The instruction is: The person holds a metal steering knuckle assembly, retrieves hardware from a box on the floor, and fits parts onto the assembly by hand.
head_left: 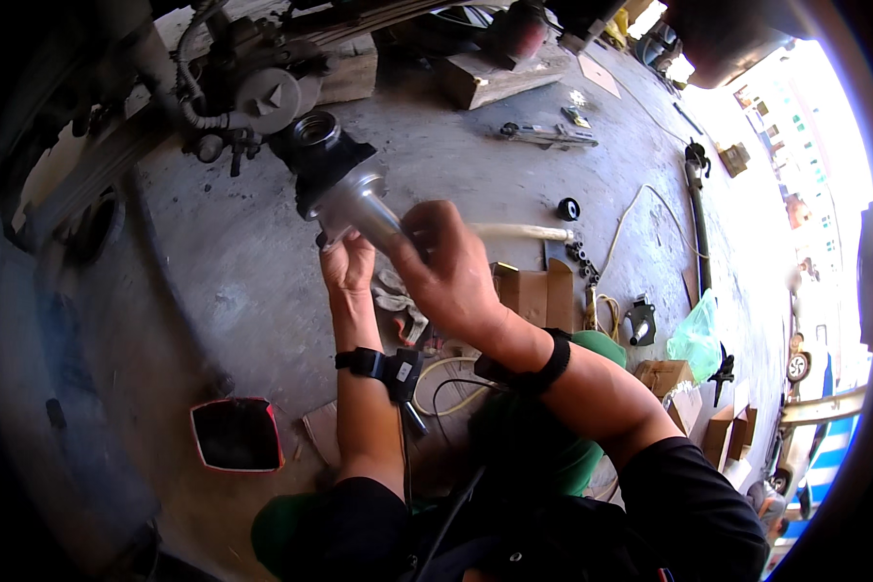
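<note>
Both my hands are at a silver metal cylinder [362, 202], partly smeared by motion, that reaches up to a greasy black housing [325, 160] under the vehicle. My left hand [347, 264] is closed round the underside of the cylinder's wide end, close to the housing; its fingertips are partly hidden. At the narrow lower end my right hand [446, 257] is closed with curled fingers, the thumb along the cylinder's side. A round threaded opening [316, 129] shows on top of the housing.
Vehicle underparts with a round grey canister [269, 100] hang at the upper left. Wooden blocks [504, 78] stand at the back. An open cardboard box [538, 291], a pale hose [524, 232] and a black ring [568, 209] lie to the right. A red-edged black tray [236, 435] sits lower left.
</note>
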`<state>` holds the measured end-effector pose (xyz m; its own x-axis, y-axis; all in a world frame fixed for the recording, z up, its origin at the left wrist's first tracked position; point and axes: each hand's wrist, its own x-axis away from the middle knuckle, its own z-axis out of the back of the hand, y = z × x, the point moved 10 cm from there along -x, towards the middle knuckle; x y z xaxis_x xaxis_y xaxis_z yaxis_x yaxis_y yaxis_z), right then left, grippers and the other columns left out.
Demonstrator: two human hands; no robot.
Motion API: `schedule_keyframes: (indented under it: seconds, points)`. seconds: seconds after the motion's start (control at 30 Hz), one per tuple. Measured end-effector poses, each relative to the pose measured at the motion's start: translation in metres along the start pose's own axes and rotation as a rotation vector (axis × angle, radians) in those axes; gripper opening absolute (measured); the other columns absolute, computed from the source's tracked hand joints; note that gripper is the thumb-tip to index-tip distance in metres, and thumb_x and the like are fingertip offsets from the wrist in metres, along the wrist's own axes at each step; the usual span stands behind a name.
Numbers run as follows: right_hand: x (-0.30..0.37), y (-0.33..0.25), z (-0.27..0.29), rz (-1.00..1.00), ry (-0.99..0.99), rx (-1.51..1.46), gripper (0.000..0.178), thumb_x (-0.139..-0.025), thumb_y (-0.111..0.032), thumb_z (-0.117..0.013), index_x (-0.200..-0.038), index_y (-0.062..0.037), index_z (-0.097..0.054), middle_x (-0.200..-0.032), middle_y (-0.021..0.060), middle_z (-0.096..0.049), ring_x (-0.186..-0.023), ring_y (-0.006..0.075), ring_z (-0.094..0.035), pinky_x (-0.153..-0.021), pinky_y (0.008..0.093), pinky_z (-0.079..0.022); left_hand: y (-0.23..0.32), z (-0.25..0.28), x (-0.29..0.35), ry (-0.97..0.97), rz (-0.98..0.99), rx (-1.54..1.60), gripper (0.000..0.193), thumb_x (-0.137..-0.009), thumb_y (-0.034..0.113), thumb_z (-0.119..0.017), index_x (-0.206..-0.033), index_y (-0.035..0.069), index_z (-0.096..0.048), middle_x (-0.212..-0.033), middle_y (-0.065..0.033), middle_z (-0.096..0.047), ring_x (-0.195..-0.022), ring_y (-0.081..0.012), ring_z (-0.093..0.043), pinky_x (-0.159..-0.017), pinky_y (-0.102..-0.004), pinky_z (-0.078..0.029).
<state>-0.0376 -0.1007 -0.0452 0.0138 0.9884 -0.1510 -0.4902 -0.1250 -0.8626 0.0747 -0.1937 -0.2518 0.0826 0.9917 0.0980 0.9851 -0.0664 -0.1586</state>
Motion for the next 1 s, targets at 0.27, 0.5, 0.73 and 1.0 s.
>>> schedule_keyframes:
  seconds: [0.27,0.5,0.73,1.0]
  points:
    - [0.0,0.003,-0.003,-0.017,-0.023,-0.027,0.04,-0.088,-0.025,-0.067,-0.107,0.0073,-0.052,-0.096,0.0236,-0.066,-0.087,0.0344,-0.068,-0.078,0.0399,-0.054,-0.004,-0.008,0.0,-0.267,0.144,0.027,0.028,-0.093,0.013,-0.066,-0.117,-0.001,-0.06,-0.11,-0.0158,-0.066,-0.097,-0.0239,-0.067,-0.08,-0.0323,-0.061]
    - [0.0,0.004,-0.002,-0.034,-0.014,-0.002,0.037,-0.088,-0.023,-0.066,-0.107,0.0059,-0.053,-0.095,0.0236,-0.066,-0.086,0.035,-0.068,-0.077,0.041,-0.053,-0.003,-0.001,-0.001,-0.091,0.134,0.068,0.028,-0.088,-0.002,-0.067,-0.115,-0.001,-0.06,-0.109,-0.0117,-0.064,-0.079,-0.0132,-0.06,-0.058,-0.0198,-0.05]
    - [0.0,0.001,-0.001,0.014,0.002,0.019,0.035,-0.088,-0.021,-0.066,-0.106,0.0058,-0.053,-0.094,0.0238,-0.066,-0.086,0.0357,-0.068,-0.077,0.0419,-0.053,0.0,-0.007,-0.001,-0.091,0.002,0.033,0.028,-0.086,-0.005,-0.066,-0.113,-0.003,-0.06,-0.109,-0.0129,-0.065,-0.084,-0.016,-0.065,-0.063,-0.0211,-0.056]
    - [-0.002,0.002,0.001,-0.013,-0.011,0.004,0.035,-0.088,-0.02,-0.066,-0.107,0.0061,-0.053,-0.094,0.0238,-0.066,-0.083,0.034,-0.068,-0.074,0.0409,-0.053,-0.006,-0.006,0.006,-0.099,0.003,0.097,0.037,-0.085,-0.011,-0.061,-0.121,-0.004,-0.058,-0.121,-0.017,-0.062,-0.104,-0.0238,-0.064,-0.075,-0.0285,-0.058]
